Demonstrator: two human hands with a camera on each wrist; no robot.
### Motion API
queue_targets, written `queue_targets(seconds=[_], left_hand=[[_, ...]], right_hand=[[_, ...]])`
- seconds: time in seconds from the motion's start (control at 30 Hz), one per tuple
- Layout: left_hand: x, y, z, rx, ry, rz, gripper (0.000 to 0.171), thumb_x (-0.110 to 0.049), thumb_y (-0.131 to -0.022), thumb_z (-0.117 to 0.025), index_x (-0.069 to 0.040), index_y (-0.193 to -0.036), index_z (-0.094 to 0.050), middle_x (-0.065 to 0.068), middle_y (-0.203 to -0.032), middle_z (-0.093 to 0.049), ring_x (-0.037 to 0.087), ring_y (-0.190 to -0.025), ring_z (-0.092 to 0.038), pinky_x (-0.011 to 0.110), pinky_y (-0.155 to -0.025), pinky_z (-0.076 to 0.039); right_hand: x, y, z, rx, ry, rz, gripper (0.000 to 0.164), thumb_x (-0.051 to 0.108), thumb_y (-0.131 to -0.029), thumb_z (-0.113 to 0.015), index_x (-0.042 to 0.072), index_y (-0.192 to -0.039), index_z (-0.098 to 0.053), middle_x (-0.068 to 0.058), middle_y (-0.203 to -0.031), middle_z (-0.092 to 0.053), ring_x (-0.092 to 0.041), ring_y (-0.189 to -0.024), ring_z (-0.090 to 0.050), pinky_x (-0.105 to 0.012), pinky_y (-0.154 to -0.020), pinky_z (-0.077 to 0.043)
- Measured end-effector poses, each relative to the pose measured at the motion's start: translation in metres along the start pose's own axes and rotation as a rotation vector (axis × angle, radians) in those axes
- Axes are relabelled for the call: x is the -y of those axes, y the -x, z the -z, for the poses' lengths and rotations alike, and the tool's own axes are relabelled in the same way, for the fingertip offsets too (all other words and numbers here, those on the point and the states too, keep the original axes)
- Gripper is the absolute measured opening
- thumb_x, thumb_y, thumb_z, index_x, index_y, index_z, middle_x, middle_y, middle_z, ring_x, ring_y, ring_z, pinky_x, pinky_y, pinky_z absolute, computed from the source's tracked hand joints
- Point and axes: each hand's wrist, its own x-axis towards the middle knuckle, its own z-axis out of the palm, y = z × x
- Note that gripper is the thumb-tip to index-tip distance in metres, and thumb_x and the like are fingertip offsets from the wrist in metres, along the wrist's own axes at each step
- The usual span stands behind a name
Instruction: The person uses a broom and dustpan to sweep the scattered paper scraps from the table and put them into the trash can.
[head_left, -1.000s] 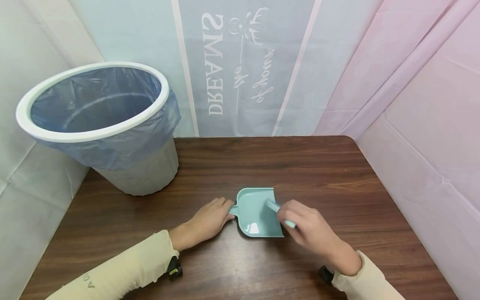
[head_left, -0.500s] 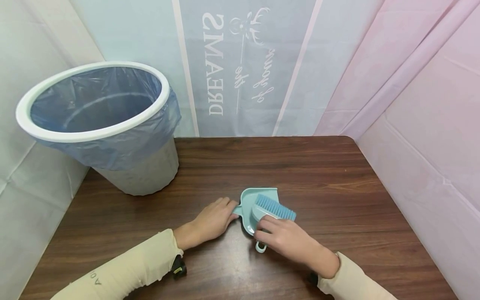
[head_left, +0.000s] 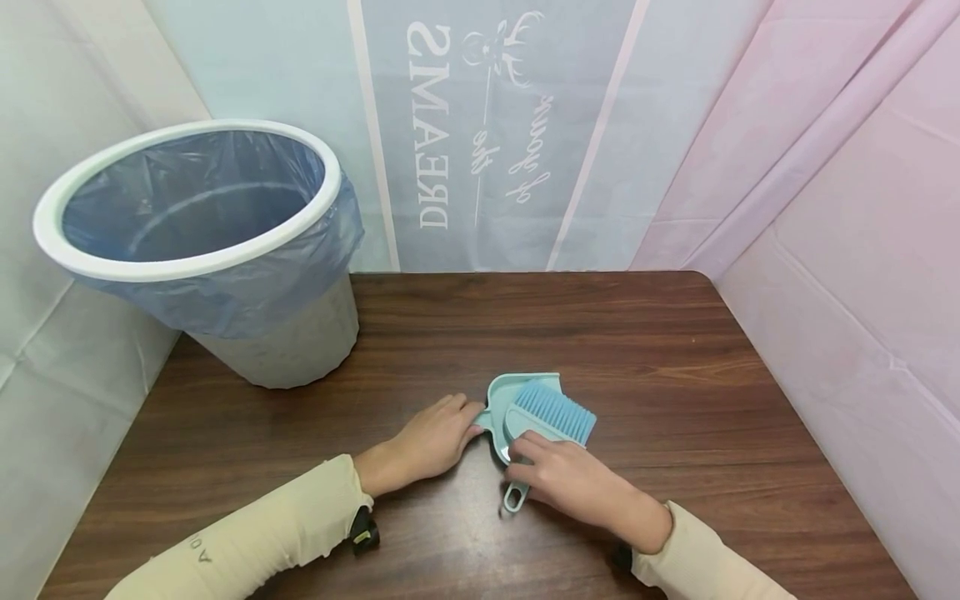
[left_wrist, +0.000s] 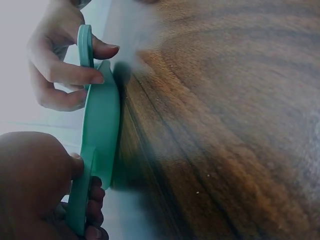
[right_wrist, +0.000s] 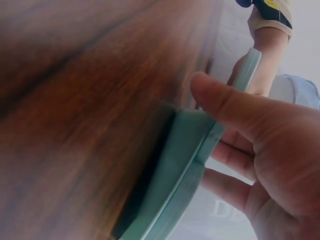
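A light teal dustpan [head_left: 497,393] lies on the table, its handle pointing left. My left hand [head_left: 431,440] grips that handle, thumb on one side and fingers curled on the other in the left wrist view. Over the pan's open edge sits a small hand brush [head_left: 557,410] with blue bristles pointing away to the far right. My right hand [head_left: 576,482] holds the brush by its handle between thumb and fingers; the handle's looped end [head_left: 516,497] sticks out toward me. In the right wrist view the brush handle [right_wrist: 246,72] passes behind my thumb.
A grey waste bin [head_left: 300,354] with a white rim [head_left: 330,187] and a blue bag liner stands on the left back of the dark wood table [head_left: 675,350]. Printed cloth [head_left: 495,242] hangs behind the table, and pale cloth walls [head_left: 862,275] enclose both sides.
My right hand has swung the brush round so its bristles show and lie over the dustpan, and has shifted left. The dustpan and my left hand have slid slightly right.
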Motion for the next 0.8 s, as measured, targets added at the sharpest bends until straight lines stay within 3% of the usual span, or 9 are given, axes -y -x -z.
queue_targets(seconds=[0.4, 0.8], left_hand=[[-0.0023, 0.0001, 0.0027, 0.034, 0.024, 0.008, 0.033, -0.022, -0.108, -0.053, 0.000, -0.132, -0.060, 0.009, -0.103, -0.060, 0.022, -0.094, -0.059, 0.040, -0.083, -0.053], [-0.0027, 0.0010, 0.0056, 0.015, 0.067, 0.048, 0.035, -0.028, -0.108, -0.053, -0.003, -0.132, -0.059, 0.012, -0.118, -0.064, 0.027, -0.112, -0.063, 0.045, -0.094, -0.053]], right_hand=[[0.0006, -0.0013, -0.0029, 0.005, 0.008, -0.012, 0.028, 0.020, -0.085, -0.084, 0.021, -0.109, -0.072, 0.005, -0.110, -0.059, -0.010, -0.098, -0.057, -0.022, -0.069, -0.052], [0.0024, 0.0031, -0.0023, -0.072, -0.125, -0.045, 0.031, 0.016, -0.087, -0.083, 0.018, -0.115, -0.069, 0.007, -0.112, -0.060, -0.008, -0.102, -0.058, -0.024, -0.084, -0.054]])
